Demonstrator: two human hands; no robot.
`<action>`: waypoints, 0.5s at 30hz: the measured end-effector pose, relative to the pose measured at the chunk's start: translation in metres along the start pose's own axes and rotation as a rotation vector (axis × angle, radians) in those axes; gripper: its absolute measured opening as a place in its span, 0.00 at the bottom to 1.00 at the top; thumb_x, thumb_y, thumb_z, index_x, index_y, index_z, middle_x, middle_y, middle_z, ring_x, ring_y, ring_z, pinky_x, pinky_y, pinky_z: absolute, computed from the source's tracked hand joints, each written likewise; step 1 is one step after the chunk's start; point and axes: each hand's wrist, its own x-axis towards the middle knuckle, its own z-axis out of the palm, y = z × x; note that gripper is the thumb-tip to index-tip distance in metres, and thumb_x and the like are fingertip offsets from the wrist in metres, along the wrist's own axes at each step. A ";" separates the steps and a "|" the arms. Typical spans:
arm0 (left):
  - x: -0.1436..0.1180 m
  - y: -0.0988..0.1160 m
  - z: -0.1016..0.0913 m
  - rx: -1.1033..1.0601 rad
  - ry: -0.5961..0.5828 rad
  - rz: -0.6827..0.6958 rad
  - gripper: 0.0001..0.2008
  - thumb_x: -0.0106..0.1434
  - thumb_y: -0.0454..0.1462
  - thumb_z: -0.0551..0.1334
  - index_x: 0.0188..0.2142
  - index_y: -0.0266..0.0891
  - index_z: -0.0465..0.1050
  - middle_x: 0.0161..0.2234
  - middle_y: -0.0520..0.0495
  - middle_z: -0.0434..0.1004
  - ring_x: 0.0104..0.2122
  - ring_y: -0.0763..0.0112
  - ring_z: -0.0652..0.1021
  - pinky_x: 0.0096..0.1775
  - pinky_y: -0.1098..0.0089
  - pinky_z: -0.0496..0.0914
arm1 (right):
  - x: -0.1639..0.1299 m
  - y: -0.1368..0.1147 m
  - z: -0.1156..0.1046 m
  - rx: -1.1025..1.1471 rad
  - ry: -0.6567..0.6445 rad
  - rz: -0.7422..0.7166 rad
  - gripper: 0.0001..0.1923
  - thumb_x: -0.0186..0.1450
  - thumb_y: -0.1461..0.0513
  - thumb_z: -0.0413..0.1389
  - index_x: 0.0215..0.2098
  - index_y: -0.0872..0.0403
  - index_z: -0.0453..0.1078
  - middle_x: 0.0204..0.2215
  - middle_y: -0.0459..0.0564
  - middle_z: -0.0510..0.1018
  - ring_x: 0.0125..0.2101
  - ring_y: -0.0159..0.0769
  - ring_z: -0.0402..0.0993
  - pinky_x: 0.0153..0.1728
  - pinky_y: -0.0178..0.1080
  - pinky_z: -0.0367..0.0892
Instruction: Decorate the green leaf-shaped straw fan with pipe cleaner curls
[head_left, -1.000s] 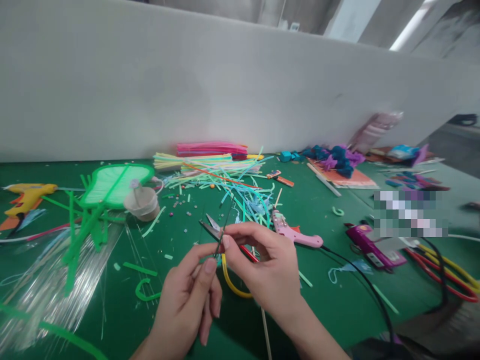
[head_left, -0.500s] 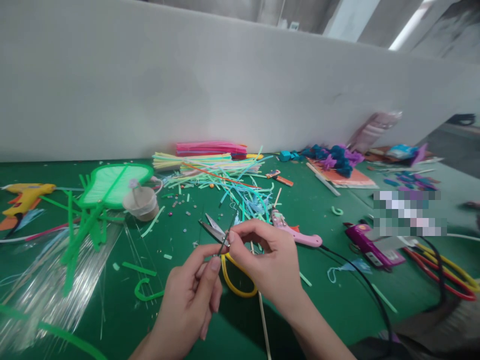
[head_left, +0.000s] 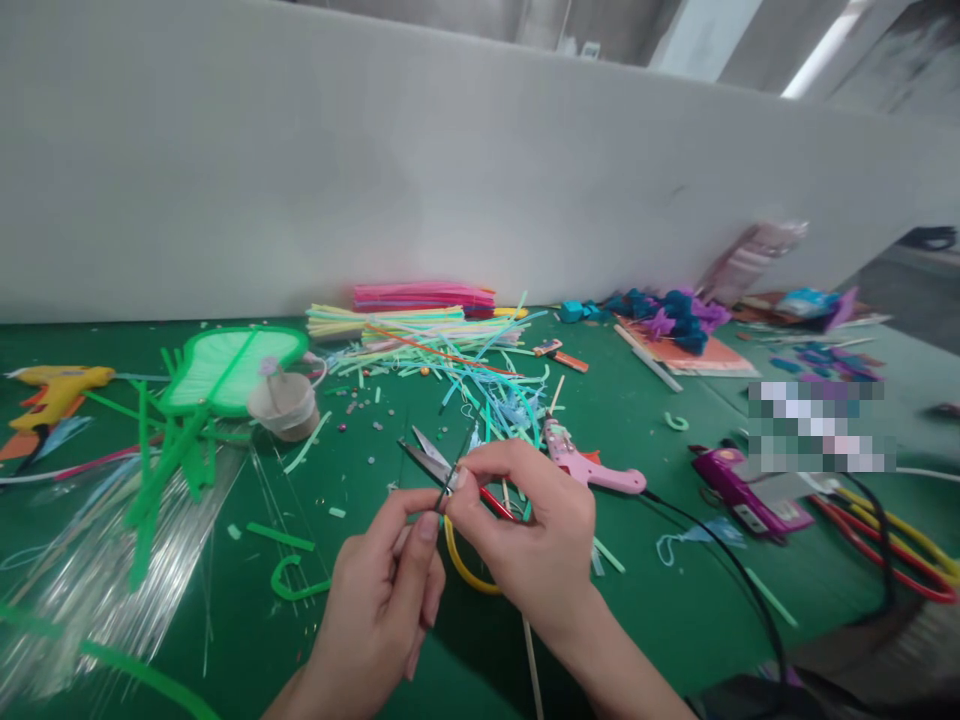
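My left hand (head_left: 390, 600) is closed, thumb and forefinger pinching the lower end of a thin dark strip (head_left: 448, 488). My right hand (head_left: 536, 535) also pinches it, a little higher, so the fingertips of both nearly meet. Whether the strip is wire or a pipe cleaner is too small to tell. Just beneath the fingers, a pair of scissors (head_left: 426, 456) lies with its blades slightly apart, its yellow and red handles partly hidden by my right hand. Beyond that hand rests a pink glue gun (head_left: 607, 474) with a black cord. A thin wooden stick (head_left: 531, 660) runs under my right wrist.
Colourful pipe cleaners (head_left: 405, 330) are heaped by the partition (head_left: 420, 160). To the left are a green leaf-shaped piece (head_left: 232, 368), a plastic cup (head_left: 283, 405), a yellow glue gun (head_left: 56, 392) and clear strands (head_left: 157, 560). A purple box-shaped object (head_left: 750, 495) lies right.
My right hand has shifted slightly, uncovering more of the scissors' red handle and covering more of the yellow one. Both hands keep their pinch on the thin dark strip.
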 end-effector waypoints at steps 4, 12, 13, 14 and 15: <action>0.005 0.002 -0.007 0.007 -0.019 0.007 0.19 0.68 0.51 0.51 0.49 0.41 0.66 0.14 0.62 0.62 0.07 0.82 0.60 0.10 0.84 0.54 | -0.002 -0.003 -0.001 0.068 0.014 0.131 0.06 0.58 0.70 0.57 0.27 0.54 0.72 0.24 0.43 0.77 0.25 0.28 0.73 0.29 0.31 0.70; 0.005 0.018 -0.011 -0.019 0.098 -0.031 0.20 0.67 0.50 0.53 0.50 0.41 0.67 0.13 0.63 0.60 0.06 0.83 0.59 0.11 0.83 0.53 | 0.004 -0.006 -0.005 0.199 -0.109 0.337 0.07 0.60 0.64 0.62 0.38 0.53 0.77 0.32 0.46 0.83 0.29 0.30 0.79 0.32 0.31 0.75; 0.004 0.017 -0.010 -0.008 0.096 -0.027 0.20 0.67 0.50 0.53 0.50 0.40 0.68 0.13 0.63 0.61 0.06 0.83 0.59 0.11 0.83 0.54 | 0.005 -0.006 -0.004 0.209 -0.125 0.351 0.08 0.60 0.64 0.63 0.38 0.53 0.77 0.33 0.47 0.83 0.30 0.30 0.79 0.32 0.31 0.75; 0.003 0.016 -0.009 0.006 0.094 -0.021 0.19 0.67 0.50 0.53 0.49 0.40 0.68 0.13 0.63 0.61 0.06 0.83 0.59 0.11 0.83 0.54 | 0.005 -0.006 -0.004 0.224 -0.135 0.368 0.07 0.60 0.63 0.63 0.38 0.53 0.78 0.32 0.46 0.84 0.30 0.30 0.80 0.32 0.31 0.76; 0.003 0.014 -0.009 0.020 0.092 -0.010 0.19 0.67 0.50 0.53 0.49 0.40 0.68 0.13 0.63 0.61 0.06 0.83 0.59 0.11 0.84 0.54 | 0.006 -0.006 -0.004 0.241 -0.146 0.391 0.07 0.60 0.63 0.62 0.37 0.53 0.78 0.31 0.46 0.84 0.29 0.30 0.80 0.32 0.30 0.76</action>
